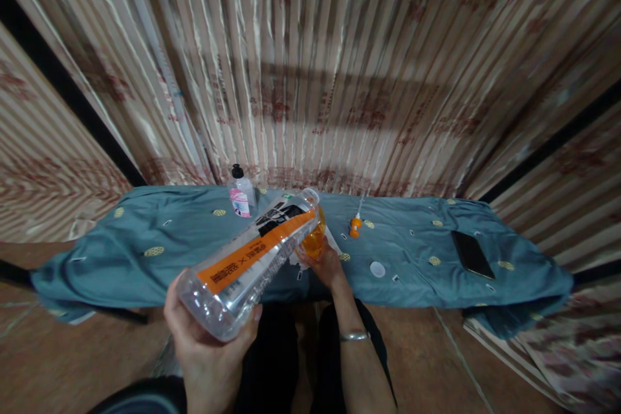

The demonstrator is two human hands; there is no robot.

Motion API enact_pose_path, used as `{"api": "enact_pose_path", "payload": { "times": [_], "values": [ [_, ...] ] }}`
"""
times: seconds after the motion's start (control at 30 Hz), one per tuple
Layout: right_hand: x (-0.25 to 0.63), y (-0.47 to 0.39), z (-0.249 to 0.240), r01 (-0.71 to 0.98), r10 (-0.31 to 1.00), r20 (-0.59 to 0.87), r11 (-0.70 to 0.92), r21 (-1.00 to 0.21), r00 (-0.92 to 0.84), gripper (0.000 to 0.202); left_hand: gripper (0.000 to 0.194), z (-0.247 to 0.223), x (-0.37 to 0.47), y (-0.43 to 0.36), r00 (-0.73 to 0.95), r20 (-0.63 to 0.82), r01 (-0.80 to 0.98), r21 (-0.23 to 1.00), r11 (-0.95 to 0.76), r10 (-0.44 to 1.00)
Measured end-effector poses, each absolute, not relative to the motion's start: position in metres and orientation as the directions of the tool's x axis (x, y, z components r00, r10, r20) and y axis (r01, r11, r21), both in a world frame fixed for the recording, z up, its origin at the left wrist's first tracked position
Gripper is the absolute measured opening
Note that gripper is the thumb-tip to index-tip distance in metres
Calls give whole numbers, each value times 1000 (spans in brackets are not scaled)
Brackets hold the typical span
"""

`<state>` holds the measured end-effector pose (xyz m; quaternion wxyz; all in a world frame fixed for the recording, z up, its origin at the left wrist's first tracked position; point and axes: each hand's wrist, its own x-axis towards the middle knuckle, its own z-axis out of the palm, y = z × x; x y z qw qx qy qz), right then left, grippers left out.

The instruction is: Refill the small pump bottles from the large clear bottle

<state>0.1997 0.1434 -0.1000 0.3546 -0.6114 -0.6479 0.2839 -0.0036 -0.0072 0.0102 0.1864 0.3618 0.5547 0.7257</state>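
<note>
1. Nearest, the person's dark-clothed legs (pixel 272 356) meet the table's near edge, where a blue-green cloth (pixel 184 226) drapes over.
2. The left hand (pixel 206 343) grips the base of a large clear bottle (pixel 242 272), held aslant in front of the table, its uncapped mouth pointing away and to the right. It hides part of the cloth behind.
3. On its orange band, characters sit either side of a "×"; they are upside down and too blurred to read. Larger black lettering is also unclear.
4. The right hand (pixel 326 263), a silver bracelet (pixel 355 336) on its forearm, grips a small container of orange liquid (pixel 316 237) just by that mouth; whether they touch cannot be told.
5. Right of this hand lies a white disc (pixel 377 269); a stretch of cloth separates it from a dark phone (pixel 472 253) near the table's right end.
6. Farther back lie an orange pump top (pixel 356 227) and, to the left, an upright black-topped bottle (pixel 241 195), its pink label illegible.
7. Beyond, a pleated curtain (pixel 291 77) closes off the far edge, with slanting black posts (pixel 548 145) at both sides.
</note>
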Motion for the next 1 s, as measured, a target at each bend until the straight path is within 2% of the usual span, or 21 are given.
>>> {"api": "enact_pose_path", "payload": {
  "times": [0.33,0.77,1.0],
  "values": [
    [197,142,-98,607,992,129,96,-789,11,63,100,21,1,-7,-685,314,114,938,-329,658],
    [196,141,-95,623,994,109,83,-778,4,64,105,18,-5,-6,-656,344,139,930,-341,672],
    [195,141,-95,629,994,110,73,-774,21,66,103,26,3,-6,-690,306,96,937,-337,656]
  ]
}}
